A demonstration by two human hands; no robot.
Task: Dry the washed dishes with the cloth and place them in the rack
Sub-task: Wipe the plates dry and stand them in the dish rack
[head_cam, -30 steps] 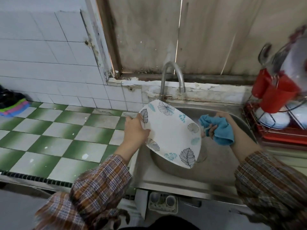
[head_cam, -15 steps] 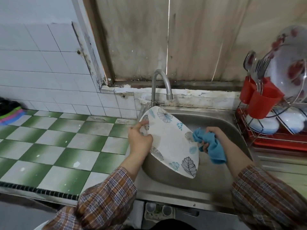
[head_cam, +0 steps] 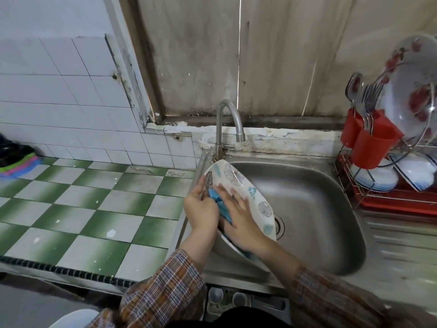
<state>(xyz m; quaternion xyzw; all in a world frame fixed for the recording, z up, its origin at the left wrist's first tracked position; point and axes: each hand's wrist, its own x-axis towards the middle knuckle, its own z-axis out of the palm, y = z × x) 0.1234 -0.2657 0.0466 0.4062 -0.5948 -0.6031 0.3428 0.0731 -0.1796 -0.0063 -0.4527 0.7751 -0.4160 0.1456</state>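
Note:
A white plate with leaf prints (head_cam: pixel 246 185) is held tilted over the left side of the steel sink (head_cam: pixel 312 214). My left hand (head_cam: pixel 201 213) grips the plate's left rim. My right hand (head_cam: pixel 238 218) lies on the plate's face with fingers spread, pressing a blue cloth (head_cam: pixel 218 200) against it. Most of the cloth is hidden under that hand. The red wire dish rack (head_cam: pixel 390 202) stands to the right of the sink, apart from both hands.
The rack holds white bowls (head_cam: pixel 376 178), a flowered plate (head_cam: pixel 411 91) standing upright, and red cups with cutlery (head_cam: pixel 371 140). A curved tap (head_cam: pixel 228 121) rises behind the plate. A green-and-white tiled counter (head_cam: pixel 82 209) lies to the left, with folded coloured cloths (head_cam: pixel 16 159) at its far end.
My right hand has moved left with the cloth from beside the plate's right edge onto its face, and its fingers have spread. The left hand keeps hold of the rim.

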